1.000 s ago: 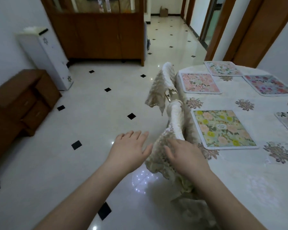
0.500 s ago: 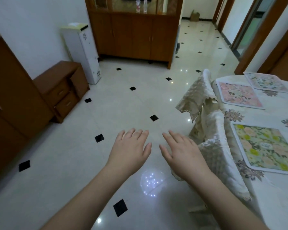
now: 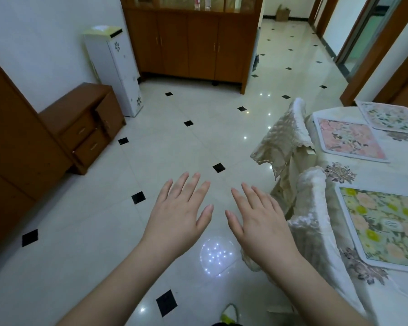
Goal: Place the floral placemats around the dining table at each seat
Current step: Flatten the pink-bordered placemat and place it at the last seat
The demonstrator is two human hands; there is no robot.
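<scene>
My left hand [image 3: 179, 215] and my right hand [image 3: 259, 220] are stretched out flat over the tiled floor, fingers straight, holding nothing. To the right stands the dining table [image 3: 372, 175] under a cream cloth. On it lie three floral placemats: a yellow-green placemat [image 3: 384, 224] nearest me, a pink placemat [image 3: 349, 140] behind it, and a pale placemat [image 3: 391, 116] at the far edge. My right hand hovers just left of the nearest covered chair [image 3: 316, 208].
A second covered chair [image 3: 285, 137] stands further along the table. A brown drawer unit [image 3: 87, 128], a white dispenser [image 3: 118, 69] and a wooden cabinet [image 3: 189, 43] line the left and back walls. Glossy tiled floor [image 3: 198, 142] stretches ahead.
My right hand has let go of the chair cover and now hovers flat beside my left hand. My view has swung left, away from the table toward the floor.
</scene>
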